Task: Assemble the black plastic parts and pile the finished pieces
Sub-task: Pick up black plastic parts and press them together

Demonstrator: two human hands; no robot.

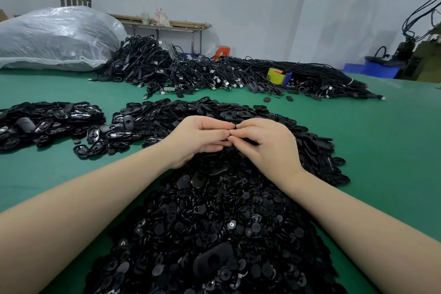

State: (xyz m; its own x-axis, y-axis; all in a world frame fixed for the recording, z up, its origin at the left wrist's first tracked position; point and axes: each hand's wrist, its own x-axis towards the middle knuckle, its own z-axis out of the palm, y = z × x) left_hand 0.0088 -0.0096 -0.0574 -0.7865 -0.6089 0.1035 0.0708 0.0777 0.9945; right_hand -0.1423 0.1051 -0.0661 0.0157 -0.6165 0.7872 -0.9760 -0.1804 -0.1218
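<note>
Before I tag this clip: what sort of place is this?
Likely a small factory assembly bench: heaps of black plastic parts on a green table, bundled black cables, and a large plastic sack.

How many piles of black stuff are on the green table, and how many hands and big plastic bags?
Heaps of black plastic parts: 3 (near, middle, left)
Cable piles: 1
Hands: 2 (left, right)
Big plastic bags: 1
Total: 7

Green table (381, 150), black parts (214, 222), cables (191, 69)
</note>
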